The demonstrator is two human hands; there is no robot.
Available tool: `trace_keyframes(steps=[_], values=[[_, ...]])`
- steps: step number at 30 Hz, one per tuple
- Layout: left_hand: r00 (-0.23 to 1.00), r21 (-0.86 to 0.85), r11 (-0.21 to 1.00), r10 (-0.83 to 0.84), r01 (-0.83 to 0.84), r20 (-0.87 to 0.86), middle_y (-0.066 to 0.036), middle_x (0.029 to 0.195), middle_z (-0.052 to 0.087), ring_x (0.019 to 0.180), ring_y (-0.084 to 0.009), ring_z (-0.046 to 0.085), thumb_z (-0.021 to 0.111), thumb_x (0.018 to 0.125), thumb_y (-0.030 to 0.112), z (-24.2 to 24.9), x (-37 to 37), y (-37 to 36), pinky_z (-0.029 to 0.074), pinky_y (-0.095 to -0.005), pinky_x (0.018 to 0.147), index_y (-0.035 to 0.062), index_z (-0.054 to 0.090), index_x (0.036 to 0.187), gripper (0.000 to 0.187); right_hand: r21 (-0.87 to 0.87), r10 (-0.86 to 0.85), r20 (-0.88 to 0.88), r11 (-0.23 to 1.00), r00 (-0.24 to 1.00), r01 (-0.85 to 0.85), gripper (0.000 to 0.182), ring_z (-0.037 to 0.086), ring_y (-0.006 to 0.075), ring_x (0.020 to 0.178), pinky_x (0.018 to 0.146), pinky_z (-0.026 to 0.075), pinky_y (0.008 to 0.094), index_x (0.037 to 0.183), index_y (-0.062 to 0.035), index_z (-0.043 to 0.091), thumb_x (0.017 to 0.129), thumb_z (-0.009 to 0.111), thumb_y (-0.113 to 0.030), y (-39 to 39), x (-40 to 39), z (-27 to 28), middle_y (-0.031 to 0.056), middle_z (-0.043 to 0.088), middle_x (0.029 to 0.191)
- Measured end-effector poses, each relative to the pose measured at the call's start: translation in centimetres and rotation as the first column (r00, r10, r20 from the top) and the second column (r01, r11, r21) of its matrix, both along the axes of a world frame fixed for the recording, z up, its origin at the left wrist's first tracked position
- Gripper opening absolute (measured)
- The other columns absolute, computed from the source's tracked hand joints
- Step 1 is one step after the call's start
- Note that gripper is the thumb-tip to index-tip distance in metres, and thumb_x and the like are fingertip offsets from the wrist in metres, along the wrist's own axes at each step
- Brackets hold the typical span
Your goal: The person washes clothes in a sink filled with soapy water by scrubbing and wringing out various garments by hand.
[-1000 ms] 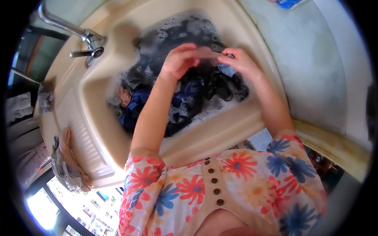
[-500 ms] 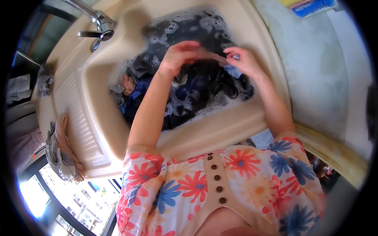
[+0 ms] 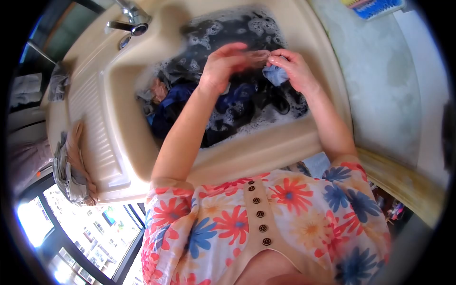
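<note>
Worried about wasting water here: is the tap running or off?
Off, as far as can be seen: no stream falls from the faucet spout. The sink already holds sudsy water and dark laundry.

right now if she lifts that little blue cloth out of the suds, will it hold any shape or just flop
The small blue cloth will probably flop: it already droops in folds below the right hand, while the left hand pinches a stretched strip beside it. It looks soaked, so likely heavy for its size and dripping. Foam in the sink suggests it may feel slippery.
</note>
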State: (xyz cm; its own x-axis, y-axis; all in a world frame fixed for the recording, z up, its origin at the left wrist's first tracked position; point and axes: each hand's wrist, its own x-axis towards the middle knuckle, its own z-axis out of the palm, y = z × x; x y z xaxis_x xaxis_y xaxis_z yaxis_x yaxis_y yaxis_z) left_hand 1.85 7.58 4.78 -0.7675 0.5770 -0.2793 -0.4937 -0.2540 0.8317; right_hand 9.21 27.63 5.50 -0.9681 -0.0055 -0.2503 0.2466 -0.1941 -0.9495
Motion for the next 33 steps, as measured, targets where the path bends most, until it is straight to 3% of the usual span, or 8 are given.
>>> trace_keyframes(steps=[4,11,15,20,22,26,29,33], values=[[0.984,-0.12,0.977,-0.168,0.174,0.061,-0.005,0.084,0.061,0.07,-0.0134,0.059,0.061,0.079,0.017,0.3,0.7,0.4,0.045,-0.0246,0.058,0.0018,0.056,0.106,0.032,-0.017,0.053,-0.091,0.998,0.994,-0.054,0.019,0.058,0.0106,0.08,0.074,0.045,0.023,0.094,0.0006,0.061,0.083,0.059,-0.014,-0.7,0.0,0.5,0.0044,0.062,0.084],[0.943,-0.317,0.92,-0.293,0.232,-0.16,-0.002,0.077,0.061,0.068,-0.0086,0.056,0.063,0.08,0.019,0.3,1.1,0.4,0.042,-0.021,0.056,0.0032,0.06,0.093,0.021,-0.08,0.195,-0.079,0.976,0.978,-0.201,0.017,0.057,0.0106,0.083,0.079,0.044,0.025,0.095,0.0006,0.061,0.081,0.055,-0.009,-0.4,0.1,0.5,0.004,0.062,0.086],[0.966,-0.121,0.965,-0.244,0.234,-0.08,-0.004,0.076,0.061,0.065,-0.0109,0.055,0.058,0.082,0.016,1.3,1.0,0.0,0.041,-0.0215,0.055,0.0024,0.06,0.09,0.016,-0.091,0.165,-0.14,0.98,0.976,-0.179,0.023,0.054,0.0091,0.086,0.079,0.043,0.0248,0.1,-0.0009,0.058,0.078,0.057,-0.007,-0.9,0.0,1.1,0.0025,0.06,0.091],[0.952,0.251,0.925,-0.304,0.285,0.04,-0.007,0.073,0.06,0.061,-0.0138,0.053,0.054,0.085,0.017,2.0,1.2,-0.5,0.041,-0.0227,0.052,0.002,0.058,0.084,0.016,0.07,0.345,-0.008,0.937,0.939,-0.343,0.029,0.052,0.0066,0.085,0.077,0.042,0.022,0.103,-0.0022,0.056,0.075,0.064,-0.008,-1.5,0.3,0.9,0.0006,0.057,0.092],[0.957,0.188,0.948,-0.276,0.256,0.086,-0.006,0.072,0.059,0.058,-0.0131,0.052,0.057,0.084,0.017,1.9,1.3,-0.8,0.04,-0.0232,0.049,0.002,0.057,0.083,0.015,0.146,0.412,0.075,0.896,0.908,-0.419,0.024,0.051,0.0059,0.079,0.073,0.042,0.0208,0.097,-0.0025,0.059,0.076,0.066,-0.012,-1.2,0.4,0.9,-0.0009,0.058,0.086],[0.991,-0.101,0.987,-0.123,0.128,0.049,-0.005,0.069,0.058,0.052,-0.0117,0.05,0.064,0.08,0.016,-1.0,1.1,-0.7,0.037,-0.0228,0.043,0.0019,0.056,0.084,0.016,0.21,0.362,0.098,0.903,0.927,-0.375,0.016,0.054,0.0068,0.071,0.07,0.043,0.0196,0.088,-0.002,0.062,0.078,0.064,-0.015,-0.1,-0.1,0.2,-0.0014,0.059,0.073],[0.988,-0.144,0.983,-0.096,0.112,0.119,-0.004,0.067,0.057,0.048,-0.0107,0.049,0.067,0.077,0.014,-2.9,-0.3,-2.1,0.035,-0.021,0.04,0.002,0.056,0.084,0.018,0.162,0.271,0.073,0.946,0.96,-0.279,0.017,0.055,0.0067,0.072,0.069,0.043,0.0192,0.087,-0.0017,0.062,0.079,0.064,-0.016,-0.3,0.1,1.6,0.0009,0.061,0.076],[0.988,-0.35,0.929,-0.145,0.121,-0.044,-0.005,0.069,0.059,0.05,-0.0109,0.055,0.061,0.079,0.009,-2.7,-0.9,-3.1,0.038,-0.0202,0.04,-0.0012,0.056,0.091,0.017,0.181,0.199,0.07,0.961,0.978,-0.208,0.015,0.055,0.0068,0.072,0.068,0.042,0.0197,0.083,-0.0019,0.063,0.079,0.063,-0.016,1.0,0.1,1.0,0.0017,0.062,0.076]])
